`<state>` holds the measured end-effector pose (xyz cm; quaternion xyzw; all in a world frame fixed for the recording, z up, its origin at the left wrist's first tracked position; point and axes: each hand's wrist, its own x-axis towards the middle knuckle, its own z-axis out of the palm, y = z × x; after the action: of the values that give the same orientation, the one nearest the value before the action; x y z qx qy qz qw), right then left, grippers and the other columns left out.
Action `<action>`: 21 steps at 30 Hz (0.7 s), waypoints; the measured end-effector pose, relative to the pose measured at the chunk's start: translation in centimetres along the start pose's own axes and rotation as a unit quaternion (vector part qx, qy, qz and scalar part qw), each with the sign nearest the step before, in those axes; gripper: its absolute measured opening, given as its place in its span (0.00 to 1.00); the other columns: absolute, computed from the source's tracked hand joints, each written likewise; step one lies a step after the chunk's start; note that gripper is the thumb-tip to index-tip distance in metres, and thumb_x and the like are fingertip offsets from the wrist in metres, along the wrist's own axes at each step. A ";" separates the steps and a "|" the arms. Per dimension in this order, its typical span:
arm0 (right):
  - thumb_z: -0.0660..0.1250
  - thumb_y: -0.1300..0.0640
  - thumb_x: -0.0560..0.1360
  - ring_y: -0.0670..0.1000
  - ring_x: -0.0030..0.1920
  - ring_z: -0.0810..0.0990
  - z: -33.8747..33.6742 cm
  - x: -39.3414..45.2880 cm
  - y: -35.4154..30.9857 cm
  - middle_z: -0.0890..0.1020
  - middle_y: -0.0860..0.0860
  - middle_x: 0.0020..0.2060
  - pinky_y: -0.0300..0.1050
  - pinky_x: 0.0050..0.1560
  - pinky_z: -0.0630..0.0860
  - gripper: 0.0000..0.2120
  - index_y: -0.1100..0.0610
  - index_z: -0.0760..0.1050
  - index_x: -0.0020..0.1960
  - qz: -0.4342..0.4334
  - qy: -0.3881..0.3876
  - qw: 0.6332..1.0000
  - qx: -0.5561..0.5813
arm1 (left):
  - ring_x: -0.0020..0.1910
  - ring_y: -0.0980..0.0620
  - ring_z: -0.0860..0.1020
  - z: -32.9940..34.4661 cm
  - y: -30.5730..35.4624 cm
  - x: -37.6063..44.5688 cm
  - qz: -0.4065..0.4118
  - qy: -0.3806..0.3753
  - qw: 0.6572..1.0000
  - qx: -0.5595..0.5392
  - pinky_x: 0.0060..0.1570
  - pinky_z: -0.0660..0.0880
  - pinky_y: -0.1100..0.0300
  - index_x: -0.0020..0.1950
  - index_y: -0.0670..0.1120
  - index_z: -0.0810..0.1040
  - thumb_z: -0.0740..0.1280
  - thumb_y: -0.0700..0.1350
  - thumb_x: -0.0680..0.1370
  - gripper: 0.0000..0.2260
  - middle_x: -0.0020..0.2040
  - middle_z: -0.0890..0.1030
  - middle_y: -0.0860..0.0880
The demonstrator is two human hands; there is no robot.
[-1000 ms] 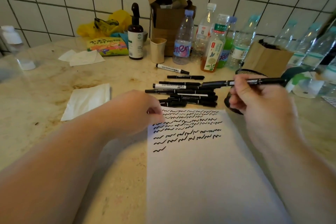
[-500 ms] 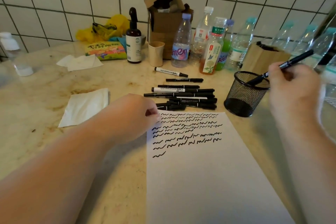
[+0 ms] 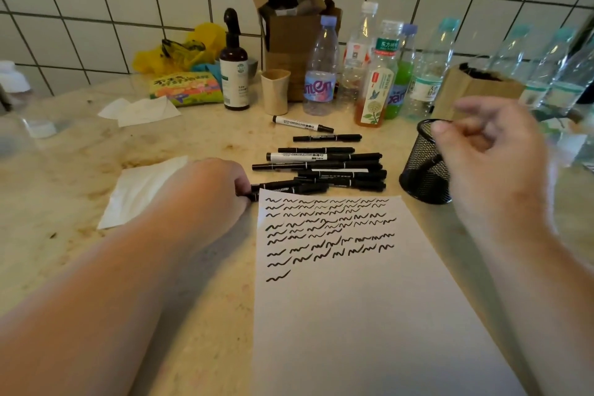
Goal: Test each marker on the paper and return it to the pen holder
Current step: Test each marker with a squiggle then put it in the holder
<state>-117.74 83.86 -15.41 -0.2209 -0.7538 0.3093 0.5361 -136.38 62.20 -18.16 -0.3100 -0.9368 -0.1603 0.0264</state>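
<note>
**Left hand at the marker pile, right hand loose above the mesh holder**

The left hand's fingers (image 3: 242, 191) curl down onto the near end of a black marker (image 3: 273, 186) at the front of the pile; whether they pinch it or only press on it cannot be told. The left hand (image 3: 205, 196) lies on the worktop (image 3: 80, 267) just left of the paper's top corner. The right hand's fingers (image 3: 445, 128) are loosely curled and blurred, with nothing in them; the right hand (image 3: 495, 164) hovers above the right side of the pen holder.

The pen holder (image 3: 421, 167), a black mesh cup, stands upright just beyond the paper's top right corner. One black marker shows dimly through its mesh, leaning inside.

The paper (image 3: 363, 315) lies flat in front of the person, its upper part filled with rows of black squiggles and a single squiggle alone below them on the left.

The marker pile (image 3: 324, 167) lies just past the paper's top edge, left of the pen holder, barrels mostly running left to right; the nearest ones touch the paper's edge. A white-barrelled whiteboard marker (image 3: 303, 124) lies apart, farther from the paper.

Left of the paper lies a white tissue (image 3: 141, 190). Beyond the pile, by the tiled wall, stand plastic bottles (image 3: 321, 74), a brown pump bottle (image 3: 234, 67), a paper cup (image 3: 275, 90) and a cardboard box (image 3: 289, 29).
</note>
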 end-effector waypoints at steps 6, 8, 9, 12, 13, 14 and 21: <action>0.73 0.55 0.75 0.43 0.41 0.77 3.0 -3.5 -1.4 0.80 0.41 0.42 0.31 0.40 0.72 0.07 0.45 0.83 0.51 -0.054 -0.311 0.944 -0.101 | 0.57 0.47 0.74 -0.3 0.7 0.5 -0.004 -0.042 0.998 0.035 0.54 0.73 0.55 0.56 0.53 0.79 0.65 0.48 0.79 0.08 0.54 0.81 0.50; 0.72 0.54 0.77 0.43 0.44 0.76 3.7 -3.9 -1.4 0.77 0.40 0.46 0.33 0.42 0.71 0.10 0.46 0.82 0.57 -0.074 -0.344 0.924 -0.148 | 0.52 0.49 0.73 -0.2 0.4 0.5 0.016 -0.008 1.000 0.021 0.48 0.72 0.55 0.53 0.53 0.79 0.64 0.47 0.79 0.06 0.50 0.81 0.50; 0.71 0.53 0.77 0.43 0.45 0.75 3.9 -4.0 -1.4 0.76 0.40 0.47 0.33 0.43 0.71 0.12 0.47 0.81 0.60 -0.086 -0.344 0.920 -0.167 | 0.50 0.50 0.72 -0.3 0.3 0.4 0.025 0.012 1.000 0.005 0.46 0.70 0.56 0.52 0.53 0.79 0.64 0.47 0.78 0.05 0.49 0.81 0.50; 0.69 0.53 0.78 0.43 0.44 0.72 4.4 -4.0 -1.8 0.73 0.42 0.49 0.30 0.42 0.67 0.18 0.50 0.77 0.67 -0.126 -0.314 0.920 -0.200 | 0.53 0.49 0.72 -1.0 0.5 -0.1 0.069 0.038 0.997 0.002 0.47 0.66 0.58 0.54 0.54 0.77 0.64 0.47 0.79 0.05 0.52 0.79 0.51; 0.69 0.53 0.78 0.44 0.44 0.71 4.4 -4.0 -2.1 0.72 0.44 0.48 0.30 0.40 0.65 0.19 0.51 0.76 0.69 -0.138 -0.302 0.920 -0.210 | 0.54 0.49 0.72 -1.2 0.8 -0.4 0.090 0.042 0.995 0.007 0.48 0.66 0.59 0.55 0.54 0.76 0.64 0.48 0.80 0.06 0.53 0.78 0.51; 0.69 0.52 0.78 0.45 0.44 0.70 4.4 -3.9 -2.3 0.72 0.45 0.47 0.31 0.39 0.64 0.20 0.52 0.76 0.70 -0.147 -0.294 0.918 -0.223 | 0.53 0.50 0.72 -1.4 1.1 -0.7 0.113 0.048 0.992 0.004 0.49 0.67 0.59 0.57 0.54 0.76 0.63 0.48 0.80 0.06 0.54 0.77 0.52; 0.69 0.50 0.78 0.46 0.39 0.70 4.4 -3.8 -3.2 0.71 0.42 0.37 0.36 0.36 0.61 0.09 0.51 0.84 0.55 -0.178 -0.314 0.892 -0.272 | 0.48 0.60 0.71 -2.5 2.7 -2.7 0.244 0.095 0.960 -0.103 0.47 0.69 0.68 0.60 0.57 0.75 0.64 0.45 0.80 0.11 0.53 0.70 0.61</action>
<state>-120.69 78.04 -16.70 -0.1115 -0.9641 0.0447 0.2370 -132.76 61.88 -15.39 -0.5136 -0.8042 -0.2732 0.1216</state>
